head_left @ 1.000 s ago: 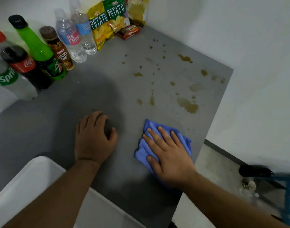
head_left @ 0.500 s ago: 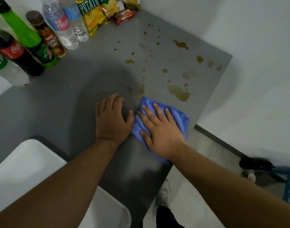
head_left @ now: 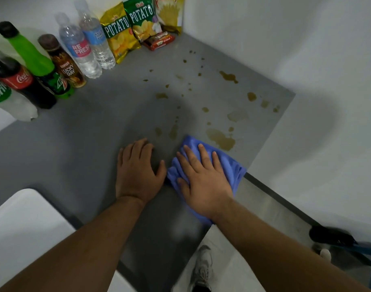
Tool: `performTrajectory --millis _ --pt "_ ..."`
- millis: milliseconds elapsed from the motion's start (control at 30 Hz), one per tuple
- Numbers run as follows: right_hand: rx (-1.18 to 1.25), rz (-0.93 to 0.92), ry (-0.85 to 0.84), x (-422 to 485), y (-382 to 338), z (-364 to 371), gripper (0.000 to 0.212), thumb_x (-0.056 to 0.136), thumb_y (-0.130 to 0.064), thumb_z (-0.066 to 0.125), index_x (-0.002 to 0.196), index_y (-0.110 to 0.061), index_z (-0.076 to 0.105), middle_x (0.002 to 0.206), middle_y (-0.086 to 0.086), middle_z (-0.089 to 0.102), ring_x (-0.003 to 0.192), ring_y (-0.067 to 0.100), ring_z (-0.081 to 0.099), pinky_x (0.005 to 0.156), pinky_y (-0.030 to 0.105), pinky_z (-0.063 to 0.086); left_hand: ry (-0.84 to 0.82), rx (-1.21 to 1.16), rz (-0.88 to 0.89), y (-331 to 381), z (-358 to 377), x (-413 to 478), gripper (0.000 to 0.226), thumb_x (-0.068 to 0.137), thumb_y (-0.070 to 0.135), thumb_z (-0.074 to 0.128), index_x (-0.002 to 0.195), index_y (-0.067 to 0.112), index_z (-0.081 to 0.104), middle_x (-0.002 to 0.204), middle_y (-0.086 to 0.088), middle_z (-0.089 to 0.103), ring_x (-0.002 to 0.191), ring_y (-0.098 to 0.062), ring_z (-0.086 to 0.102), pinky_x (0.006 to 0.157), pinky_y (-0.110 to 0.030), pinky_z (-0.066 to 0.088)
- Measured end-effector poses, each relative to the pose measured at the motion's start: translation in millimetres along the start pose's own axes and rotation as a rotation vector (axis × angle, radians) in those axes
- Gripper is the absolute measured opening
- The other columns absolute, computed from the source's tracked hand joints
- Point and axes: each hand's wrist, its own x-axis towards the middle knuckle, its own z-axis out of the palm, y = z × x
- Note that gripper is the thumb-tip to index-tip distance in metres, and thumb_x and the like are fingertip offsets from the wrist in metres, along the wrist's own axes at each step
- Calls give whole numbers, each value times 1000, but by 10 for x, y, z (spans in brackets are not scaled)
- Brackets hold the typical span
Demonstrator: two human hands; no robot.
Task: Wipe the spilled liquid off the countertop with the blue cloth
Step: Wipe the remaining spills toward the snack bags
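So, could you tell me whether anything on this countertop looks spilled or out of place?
Yes: brown liquid is spattered across the grey countertop, from small drops near the chip bags to the largest puddle just beyond the blue cloth, which the right hand presses flat. That puddle is not yet wiped.

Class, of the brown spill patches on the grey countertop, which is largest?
The brown puddle just beyond the blue cloth under the right hand: a broad blotch, while the others are small drops and streaks.
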Motion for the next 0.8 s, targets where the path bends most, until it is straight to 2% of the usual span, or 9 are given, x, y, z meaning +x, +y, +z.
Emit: performTrajectory --millis 133,267,400,567,667,800 --pt "-4 -180 -7 -226 298 45 61 107 -56 25 164 -36 15 173 -12 6 159 19 -6 128 54 5 14 -28 -4 24 -30 -4 48 83 39 60 120 9 64 139 -13 59 124 -39 54 109 -55 42" --pt "-20 -102 4 -133 654 -37 62 106 -59 21 163 -38 12 172 -15 7 160 20 -2 127 56 10 1 -24 -7 19 -49 -9 47 84 41 61 121 11 64 139 -10 59 125 -37 54 111 -55 40" --pt "-6 19 8 247 550 -125 68 101 -64 20 163 -37 15 172 -12 7 159 26 -5 127 55 1 -17 -11 -2 23 -52 5 49 84 43 61 122 13 63 138 -9 58 124 -35 53 110 -54 41" --pt "36 -132 25 182 351 -47 69 101 -66 29 162 -36 20 172 -13 12 159 26 -7 126 58 1 -47 -19 -18 36 -77 -1 51 85 43 59 124 11 62 142 -9 57 129 -35 52 112 -54 39" --pt "14 -206 45 -6 565 -12 68 102 -69 28 162 -39 20 171 -15 16 160 23 1 125 61 9 -38 -30 -24 52 -92 -5 49 85 42 60 123 11 63 141 -9 57 129 -35 52 112 -55 39" --pt "-30 -80 33 41 849 -115 82 92 -85 27 162 -44 13 171 -15 13 160 24 4 124 62 9 -43 -30 -18 32 -83 -1 48 86 42 63 124 12 62 142 -7 56 130 -34 51 113 -54 38"
